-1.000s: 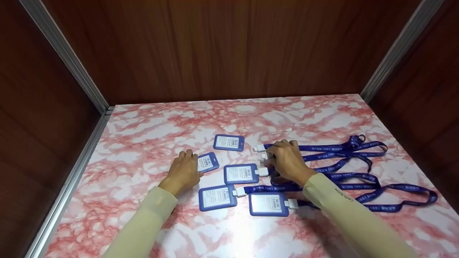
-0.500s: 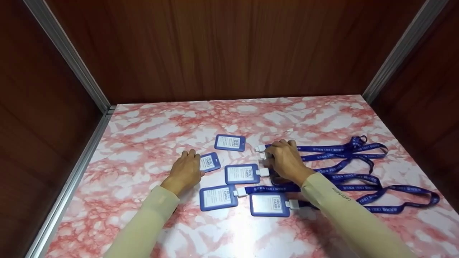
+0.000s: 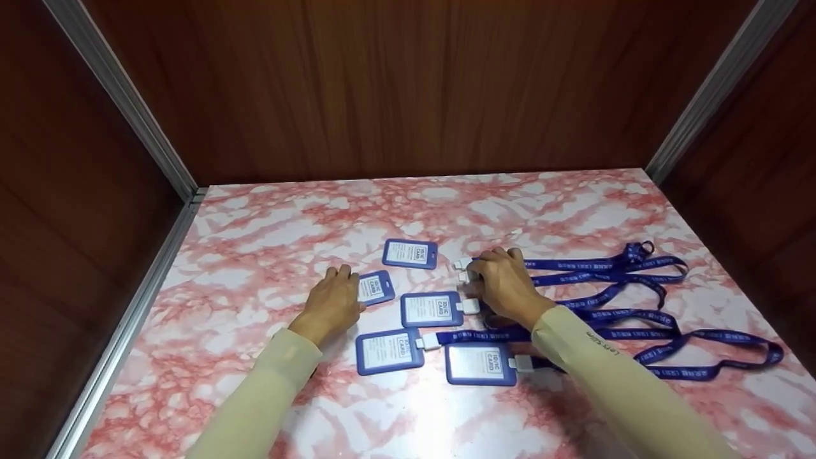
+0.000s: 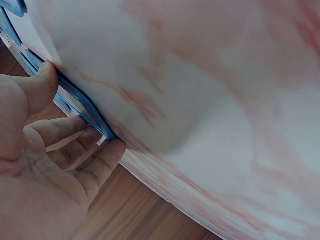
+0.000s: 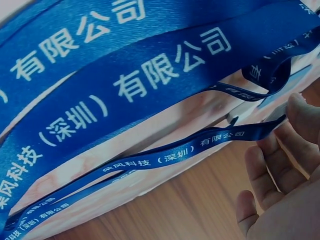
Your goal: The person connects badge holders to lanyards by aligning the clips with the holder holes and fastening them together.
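Note:
My left hand (image 3: 330, 301) grips a blue-framed ID card holder (image 3: 378, 288) by its left end, covering part of it. In the left wrist view, thumb and fingers sit on opposite edges of this holder (image 4: 89, 102), which lies on or just above the tabletop. My right hand (image 3: 507, 285) pinches a blue lanyard just behind its white clip (image 3: 464, 278). Seen from the right wrist, the printed strap (image 5: 200, 142) runs out from between thumb and fingers. A small gap separates the clip from the held holder. Another loose holder (image 3: 410, 254) lies farther back, beside a second white clip (image 3: 461, 264).
Three holders, one in the middle (image 3: 431, 310), one front left (image 3: 389, 352) and one front right (image 3: 481, 364), have white clips at their right ends. Several blue lanyards (image 3: 669, 335) overlap on the right of the marbled table (image 3: 268, 223). Wood-grain panels (image 3: 408, 89) enclose the back and sides.
Both hands keep their hold and have barely moved. The right hand with the lanyard clip has shifted very slightly left; the rest of the layout looks the same.

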### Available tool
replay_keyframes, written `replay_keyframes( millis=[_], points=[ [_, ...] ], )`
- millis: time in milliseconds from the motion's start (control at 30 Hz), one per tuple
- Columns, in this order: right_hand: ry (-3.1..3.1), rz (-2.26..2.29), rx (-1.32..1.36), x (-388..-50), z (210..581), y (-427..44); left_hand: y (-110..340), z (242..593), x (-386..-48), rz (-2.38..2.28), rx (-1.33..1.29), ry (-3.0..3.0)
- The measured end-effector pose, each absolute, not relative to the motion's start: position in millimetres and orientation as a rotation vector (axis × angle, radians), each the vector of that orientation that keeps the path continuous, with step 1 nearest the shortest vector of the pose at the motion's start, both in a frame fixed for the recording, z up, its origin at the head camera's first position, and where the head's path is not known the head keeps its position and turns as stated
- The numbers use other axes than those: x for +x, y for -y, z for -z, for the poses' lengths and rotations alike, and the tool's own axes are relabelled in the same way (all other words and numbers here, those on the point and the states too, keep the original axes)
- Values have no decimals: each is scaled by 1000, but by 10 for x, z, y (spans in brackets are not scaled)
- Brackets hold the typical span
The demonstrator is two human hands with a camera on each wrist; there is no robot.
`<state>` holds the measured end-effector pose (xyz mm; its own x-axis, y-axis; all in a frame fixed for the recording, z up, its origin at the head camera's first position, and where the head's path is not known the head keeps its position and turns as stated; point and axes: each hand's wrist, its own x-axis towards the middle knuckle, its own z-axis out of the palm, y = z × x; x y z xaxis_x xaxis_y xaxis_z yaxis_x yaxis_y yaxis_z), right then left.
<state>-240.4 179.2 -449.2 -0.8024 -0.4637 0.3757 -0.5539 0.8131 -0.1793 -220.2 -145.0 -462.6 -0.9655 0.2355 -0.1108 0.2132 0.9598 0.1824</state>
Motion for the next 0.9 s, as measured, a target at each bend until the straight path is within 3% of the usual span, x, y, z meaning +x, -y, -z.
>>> replay_keyframes(
  millis=[900],
  points=[
    [2680, -428, 799, -2425, 4475, -1629, 1396, 4639, -2242, -241, 392, -3018]
  ],
)
